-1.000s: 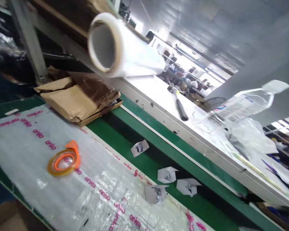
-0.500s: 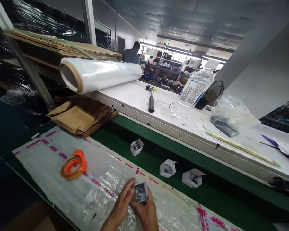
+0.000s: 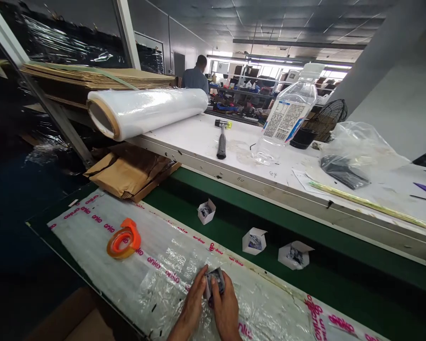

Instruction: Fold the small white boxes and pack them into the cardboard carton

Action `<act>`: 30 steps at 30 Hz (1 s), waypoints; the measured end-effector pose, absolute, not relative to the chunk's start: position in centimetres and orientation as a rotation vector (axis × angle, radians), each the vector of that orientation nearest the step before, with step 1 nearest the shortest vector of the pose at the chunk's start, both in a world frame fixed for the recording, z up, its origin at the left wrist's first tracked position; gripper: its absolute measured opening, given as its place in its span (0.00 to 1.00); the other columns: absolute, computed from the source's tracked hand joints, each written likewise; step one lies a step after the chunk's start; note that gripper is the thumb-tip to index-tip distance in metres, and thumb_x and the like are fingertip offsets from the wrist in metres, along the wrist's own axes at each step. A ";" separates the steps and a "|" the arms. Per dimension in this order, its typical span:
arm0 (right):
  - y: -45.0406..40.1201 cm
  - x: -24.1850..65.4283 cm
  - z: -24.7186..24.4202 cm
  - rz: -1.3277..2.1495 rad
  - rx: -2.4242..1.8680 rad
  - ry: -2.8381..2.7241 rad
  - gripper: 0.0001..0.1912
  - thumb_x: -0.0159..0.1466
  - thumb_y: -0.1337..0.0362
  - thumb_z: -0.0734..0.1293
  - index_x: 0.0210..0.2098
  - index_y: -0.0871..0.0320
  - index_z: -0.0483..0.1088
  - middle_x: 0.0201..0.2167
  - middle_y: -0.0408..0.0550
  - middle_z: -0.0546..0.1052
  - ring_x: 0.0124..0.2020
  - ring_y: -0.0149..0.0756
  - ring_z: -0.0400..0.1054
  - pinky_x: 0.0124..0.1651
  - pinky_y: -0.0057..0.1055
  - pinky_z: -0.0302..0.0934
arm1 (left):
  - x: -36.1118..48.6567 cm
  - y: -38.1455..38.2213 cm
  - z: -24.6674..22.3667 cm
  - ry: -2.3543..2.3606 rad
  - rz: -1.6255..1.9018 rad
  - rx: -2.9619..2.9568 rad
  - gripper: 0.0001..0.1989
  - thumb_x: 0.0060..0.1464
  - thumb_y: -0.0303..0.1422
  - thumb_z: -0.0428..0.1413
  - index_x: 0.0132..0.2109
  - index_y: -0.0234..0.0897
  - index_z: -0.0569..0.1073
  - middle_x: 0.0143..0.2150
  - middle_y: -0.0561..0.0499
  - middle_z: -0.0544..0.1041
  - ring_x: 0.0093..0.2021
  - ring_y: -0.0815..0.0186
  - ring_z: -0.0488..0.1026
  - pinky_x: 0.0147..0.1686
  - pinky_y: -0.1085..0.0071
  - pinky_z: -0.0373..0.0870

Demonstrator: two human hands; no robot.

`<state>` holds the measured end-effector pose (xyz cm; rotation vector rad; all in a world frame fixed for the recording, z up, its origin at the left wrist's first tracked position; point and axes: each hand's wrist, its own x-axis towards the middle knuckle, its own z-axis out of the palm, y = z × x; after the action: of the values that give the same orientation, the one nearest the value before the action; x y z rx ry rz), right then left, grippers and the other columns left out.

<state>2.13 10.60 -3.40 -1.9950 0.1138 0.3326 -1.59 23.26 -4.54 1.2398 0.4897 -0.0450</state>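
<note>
The small box (image 3: 219,278) is between two hands, low in the head view and near the middle. It is over the white sheet (image 3: 88,239) with pink letters. I cannot tell if its bottom touches the sheet. Something dark shows at its top.

I think the step in hand is holding the box and working at its top with the thumb. A next move would call for a soft, even grip, because the sides look thin and might bend.

The left hand (image 3: 194,304) comes up from the bottom and leans to the right. Its fingers are close together and press on the left side of the box. The right hand (image 3: 227,303) points up, with its fingers curled around the right side. Its thumb lies up along the front of the box. So the fingers of both hands pinch the box, but some finger ends are hidden.

Three more boxes sit apart on the green surface (image 3: 230,222): a far box (image 3: 206,211), a middle box (image 3: 254,241) and a near box (image 3: 294,256). They have dark stuff inside. The orange tape holder (image 3: 134,233) lies on the sheet, well left of the hands.
</note>
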 end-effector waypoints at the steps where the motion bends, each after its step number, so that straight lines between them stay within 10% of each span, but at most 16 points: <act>1: 10.1 2.0 -3.8 0.378 -1.944 0.072 0.52 0.62 0.27 0.59 0.69 0.63 0.64 0.72 0.65 0.67 0.73 0.59 0.61 0.78 0.57 0.52 | -1.6 23.0 -4.4 0.496 -0.049 1.259 0.51 0.54 0.71 0.55 0.72 0.38 0.67 0.77 0.39 0.60 0.79 0.47 0.53 0.79 0.49 0.47; 17: 7.9 4.1 -4.1 0.598 -1.575 0.200 0.48 0.54 0.29 0.71 0.60 0.56 0.74 0.66 0.59 0.75 0.69 0.59 0.66 0.75 0.57 0.58 | -1.2 21.5 -3.6 0.579 0.037 1.290 0.42 0.56 0.61 0.56 0.66 0.35 0.71 0.68 0.36 0.73 0.68 0.46 0.70 0.70 0.53 0.63; 21: 8.3 5.1 -2.7 0.454 -1.754 -0.018 0.40 0.56 0.38 0.71 0.58 0.58 0.71 0.64 0.64 0.74 0.65 0.59 0.68 0.71 0.57 0.62 | -0.1 20.6 -3.7 0.634 0.231 1.255 0.20 0.51 0.43 0.59 0.48 0.39 0.76 0.50 0.41 0.80 0.50 0.51 0.78 0.52 0.58 0.74; 25: 8.0 5.8 -1.6 0.373 -1.809 -0.227 0.19 0.53 0.51 0.69 0.40 0.55 0.76 0.60 0.63 0.76 0.65 0.61 0.68 0.67 0.57 0.64 | 0.1 20.6 -3.1 0.597 0.389 1.483 0.09 0.40 0.28 0.51 0.31 0.41 0.72 0.49 0.43 0.78 0.55 0.54 0.75 0.58 0.57 0.71; 30: 5.9 6.3 -1.9 0.580 -1.809 -0.321 0.24 0.59 0.43 0.67 0.42 0.52 0.83 0.66 0.62 0.75 0.68 0.61 0.68 0.74 0.60 0.56 | -3.2 22.1 -2.5 0.379 0.114 1.849 0.27 0.55 0.23 0.46 0.52 0.44 0.82 0.68 0.44 0.74 0.70 0.55 0.69 0.70 0.48 0.67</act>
<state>6.35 5.88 -1.91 -1.8086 -0.3214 0.5799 -3.24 22.11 -2.47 1.8493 0.3792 0.1139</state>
